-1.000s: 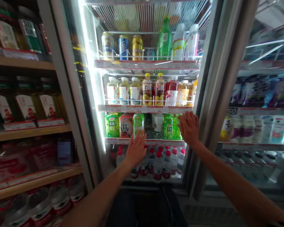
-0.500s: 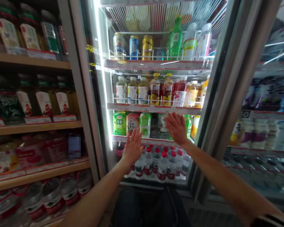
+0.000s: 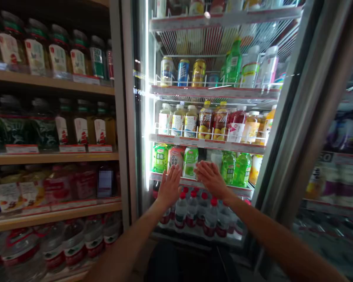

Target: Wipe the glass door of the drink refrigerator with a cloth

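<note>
In the head view, a lit fridge [image 3: 217,93] stands beside wooden shelves [image 3: 53,158]. Red-capped bottles [image 3: 181,211] fill its bottom. The left hand [image 3: 169,188] and right hand [image 3: 213,181] are empty, fingers extended, before a light-green bottle [image 3: 191,160]; the right one partly hides a whitish bottle [image 3: 217,157]. Any contact I cannot tell.

L grip [image 3: 169,188] pointing fwd, R grip [image 3: 212,180] angled inward, both flat, arms [image 3: 261,224] extd

Reddish-pink bottle [image 3: 175,156] with dark lettering, pale green bottle [image 3: 190,162], bright green bottles [image 3: 242,169], red-capped clear bottles [image 3: 181,213], yellow-capped dark brown bottles [image 3: 205,119], blue can [image 3: 183,73], gold can [image 3: 199,73], emerald bottle [image 3: 234,62], white light strip [image 3: 147,98], tan wooden shelves [image 3: 53,158]
</note>
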The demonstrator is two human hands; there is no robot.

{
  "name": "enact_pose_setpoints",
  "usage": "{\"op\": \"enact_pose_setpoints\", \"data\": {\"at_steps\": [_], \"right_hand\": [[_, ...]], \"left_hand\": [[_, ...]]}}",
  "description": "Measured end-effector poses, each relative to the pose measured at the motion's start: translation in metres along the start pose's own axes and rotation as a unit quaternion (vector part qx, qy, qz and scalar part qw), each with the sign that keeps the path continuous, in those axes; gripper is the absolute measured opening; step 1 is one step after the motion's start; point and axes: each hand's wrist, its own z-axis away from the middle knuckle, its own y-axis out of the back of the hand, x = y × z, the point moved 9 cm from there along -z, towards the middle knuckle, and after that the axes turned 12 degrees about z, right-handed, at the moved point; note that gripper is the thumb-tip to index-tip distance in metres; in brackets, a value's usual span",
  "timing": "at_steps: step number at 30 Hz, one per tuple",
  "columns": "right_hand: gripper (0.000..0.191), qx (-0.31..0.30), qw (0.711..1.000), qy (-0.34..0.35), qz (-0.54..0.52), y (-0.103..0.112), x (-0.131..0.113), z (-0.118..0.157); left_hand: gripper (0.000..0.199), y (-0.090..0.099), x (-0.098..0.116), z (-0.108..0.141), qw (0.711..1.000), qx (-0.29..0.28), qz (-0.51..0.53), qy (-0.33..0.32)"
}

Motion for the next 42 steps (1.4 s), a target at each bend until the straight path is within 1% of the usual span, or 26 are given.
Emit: {"op": "enact_pose_setpoints", "data": {"at_steps": [2,3,4,7,8,9,10,13,15,17,19,20,21,22,25,26,27,29,31,32,33,34,37,39,40,42], "right_hand": [[0.041,-0.009,0.999,0.05,-0.007,-0.003,-0.014,0.003],[0.04,-0.007,0.998,0.056,-0.006,-0.002,-0.015,0.0],[0.04,-0.003,0.999,0.046,-0.001,-0.001,-0.01,-0.007],[0.041,0.019,0.999,-0.031,0.026,0.005,0.011,-0.033],[0.042,0.024,0.998,-0.047,0.031,0.006,0.013,-0.037],[0.043,0.026,0.998,-0.048,0.032,0.005,0.01,-0.039],[0.042,0.026,0.999,-0.032,0.028,0.004,0.002,-0.039],[0.038,0.025,0.998,0.06,0.005,0.001,-0.029,-0.03],[0.036,0.031,0.995,0.095,-0.004,0.0,-0.037,-0.033],[0.038,0.033,0.997,0.069,-0.003,0.0,-0.028,-0.049],[0.043,0.029,0.999,0.012,-0.001,0.0,-0.014,-0.068],[0.044,0.026,1.0,-0.006,-0.001,-0.001,-0.011,-0.074],[0.045,0.024,1.0,-0.008,-0.004,-0.002,-0.014,-0.076],[0.045,0.022,1.0,0.007,-0.009,-0.003,-0.022,-0.076],[0.04,0.027,0.994,0.098,-0.027,-0.004,-0.055,-0.067],[0.039,0.03,0.992,0.12,-0.031,-0.003,-0.063,-0.067],[0.038,0.032,0.991,0.127,-0.033,-0.003,-0.065,-0.07],[0.039,0.037,0.995,0.092,-0.032,-0.003,-0.055,-0.086],[0.042,0.04,0.998,0.028,-0.028,-0.003,-0.038,-0.106],[0.044,0.04,0.999,0.004,-0.026,-0.003,-0.033,-0.112],[0.045,0.041,0.999,-0.005,-0.025,-0.004,-0.032,-0.115],[0.045,0.042,0.999,0.003,-0.025,-0.005,-0.037,-0.114],[0.04,0.041,0.994,0.089,-0.039,-0.008,-0.068,-0.1],[0.037,0.04,0.989,0.132,-0.053,-0.011,-0.084,-0.094],[0.037,0.04,0.988,0.137,-0.057,-0.012,-0.086,-0.096],[0.037,0.044,0.991,0.114,-0.056,-0.013,-0.083,-0.11]], "left_hand": [[0.062,0.001,-0.004,0.0,1.0,-0.002,-0.005,0.0],[0.062,0.002,-0.007,0.0,1.0,-0.002,-0.007,0.007],[0.062,0.004,-0.011,0.0,1.0,-0.001,-0.009,0.016],[0.061,0.007,-0.02,0.002,0.999,-0.003,-0.011,0.035],[0.062,0.008,-0.022,0.003,0.999,-0.004,-0.01,0.038],[0.063,0.009,-0.025,0.005,0.999,-0.006,-0.009,0.038],[0.063,0.01,-0.027,0.007,0.999,-0.008,-0.008,0.04],[0.062,0.015,-0.037,0.012,0.999,-0.012,-0.008,0.05],[0.062,0.02,-0.045,0.013,0.998,-0.006,-0.014,0.055],[0.062,0.027,-0.052,0.012,0.998,0.0,-0.021,0.06],[0.063,0.032,-0.058,0.011,0.998,0.002,-0.026,0.064],[0.064,0.034,-0.061,0.011,0.997,0.003,-0.028,0.068],[0.064,0.036,-0.064,0.011,0.997,0.003,-0.029,0.072],[0.064,0.037,-0.067,0.011,0.997,0.003,-0.029,0.077],[0.063,0.041,-0.077,0.013,0.995,0.002,-0.025,0.092],[0.063,0.042,-0.081,0.014,0.995,0.002,-0.024,0.096],[0.063,0.044,-0.085,0.015,0.995,0.002,-0.023,0.101],[0.065,0.047,-0.092,0.016,0.993,0.002,-0.023,0.112],[0.065,0.049,-0.098,0.018,0.992,0.0,-0.024,0.121],[0.065,0.05,-0.101,0.018,0.992,-0.001,-0.025,0.124],[0.065,0.051,-0.104,0.02,0.991,-0.001,-0.027,0.127],[0.065,0.052,-0.106,0.021,0.991,-0.001,-0.028,0.13],[0.065,0.055,-0.116,0.027,0.99,0.002,-0.037,0.139],[0.065,0.058,-0.125,0.032,0.989,0.001,-0.039,0.145],[0.065,0.06,-0.13,0.034,0.988,0.001,-0.04,0.15],[0.064,0.063,-0.14,0.038,0.986,0.001,-0.041,0.16]]}}
